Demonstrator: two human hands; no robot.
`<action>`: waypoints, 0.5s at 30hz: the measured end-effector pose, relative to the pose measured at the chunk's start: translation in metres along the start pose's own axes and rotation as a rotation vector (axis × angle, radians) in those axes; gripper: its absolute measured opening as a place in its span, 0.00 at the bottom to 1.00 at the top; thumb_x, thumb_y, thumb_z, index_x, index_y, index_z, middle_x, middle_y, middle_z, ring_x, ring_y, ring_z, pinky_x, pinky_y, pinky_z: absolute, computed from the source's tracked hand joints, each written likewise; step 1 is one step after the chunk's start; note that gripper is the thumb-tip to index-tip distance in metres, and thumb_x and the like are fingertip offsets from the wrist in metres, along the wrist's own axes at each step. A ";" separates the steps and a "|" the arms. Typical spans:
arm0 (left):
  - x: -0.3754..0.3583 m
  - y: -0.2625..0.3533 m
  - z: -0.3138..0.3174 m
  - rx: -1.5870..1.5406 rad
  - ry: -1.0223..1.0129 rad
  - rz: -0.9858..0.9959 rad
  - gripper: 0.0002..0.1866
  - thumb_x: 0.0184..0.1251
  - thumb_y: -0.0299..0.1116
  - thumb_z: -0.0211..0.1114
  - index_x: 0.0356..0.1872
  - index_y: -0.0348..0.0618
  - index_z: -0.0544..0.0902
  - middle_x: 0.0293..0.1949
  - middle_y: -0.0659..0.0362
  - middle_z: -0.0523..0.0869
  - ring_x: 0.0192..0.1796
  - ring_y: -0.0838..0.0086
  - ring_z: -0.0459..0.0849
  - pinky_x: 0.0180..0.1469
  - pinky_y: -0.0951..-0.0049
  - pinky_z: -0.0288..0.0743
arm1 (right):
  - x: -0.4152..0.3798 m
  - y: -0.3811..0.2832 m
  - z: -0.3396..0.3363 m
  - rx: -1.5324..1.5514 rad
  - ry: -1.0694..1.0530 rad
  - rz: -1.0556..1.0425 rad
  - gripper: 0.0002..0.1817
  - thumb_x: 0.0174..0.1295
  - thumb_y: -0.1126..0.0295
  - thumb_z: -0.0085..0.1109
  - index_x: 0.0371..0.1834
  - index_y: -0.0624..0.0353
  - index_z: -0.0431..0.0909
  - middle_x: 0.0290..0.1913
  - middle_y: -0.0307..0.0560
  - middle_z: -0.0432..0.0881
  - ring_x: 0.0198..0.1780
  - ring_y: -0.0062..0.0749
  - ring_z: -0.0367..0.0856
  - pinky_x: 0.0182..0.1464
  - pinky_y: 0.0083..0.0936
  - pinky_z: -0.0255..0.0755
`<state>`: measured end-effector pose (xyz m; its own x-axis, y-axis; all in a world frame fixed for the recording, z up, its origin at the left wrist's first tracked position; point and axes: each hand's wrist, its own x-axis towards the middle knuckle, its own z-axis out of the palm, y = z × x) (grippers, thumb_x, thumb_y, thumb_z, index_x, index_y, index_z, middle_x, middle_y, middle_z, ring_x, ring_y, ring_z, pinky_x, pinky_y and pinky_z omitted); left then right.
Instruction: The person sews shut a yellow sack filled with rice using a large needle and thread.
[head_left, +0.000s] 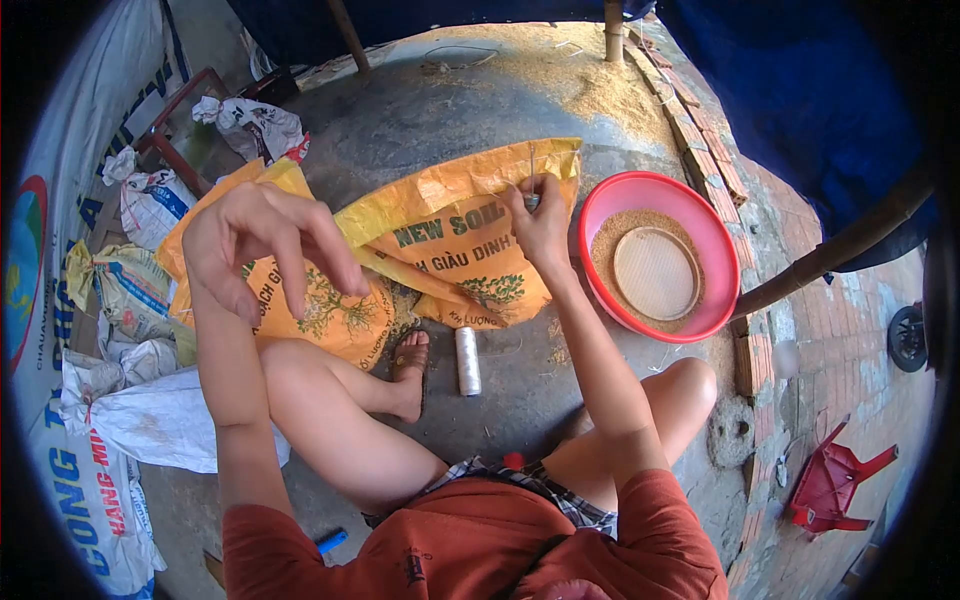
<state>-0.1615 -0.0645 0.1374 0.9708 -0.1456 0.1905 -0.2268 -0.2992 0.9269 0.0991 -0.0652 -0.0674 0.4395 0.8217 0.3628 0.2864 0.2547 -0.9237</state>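
Note:
My left hand is raised above an orange sack, its fingers apart and loosely curled. No object shows in it. My right hand is closed at the upper right of a second orange sack, printed "NEW SOIL". A thin metal needle stands up from between its fingers against the sack's yellow top edge. That sack lies tilted, with its folded yellow border along the top. Below it a white spool of thread is on the floor between my legs.
A pink basin at right holds grain and a round sieve. White sacks lie at left. Loose grain covers the floor at the back. A row of bricks, a slanting pole and an overturned red stool are at right.

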 end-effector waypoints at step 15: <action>0.048 -0.143 -0.086 0.384 0.925 -0.566 0.21 0.66 0.47 0.53 0.49 0.41 0.77 0.48 0.57 0.80 0.54 0.74 0.75 0.44 0.73 0.72 | -0.012 -0.028 -0.006 -0.078 -0.099 0.057 0.10 0.56 0.69 0.55 0.25 0.67 0.74 0.17 0.54 0.75 0.20 0.38 0.76 0.25 0.30 0.67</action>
<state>-0.0760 0.0527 0.0419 0.5911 0.8016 0.0903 0.4054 -0.3920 0.8259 0.0905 -0.0851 -0.0450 0.3717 0.8809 0.2930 0.3302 0.1695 -0.9286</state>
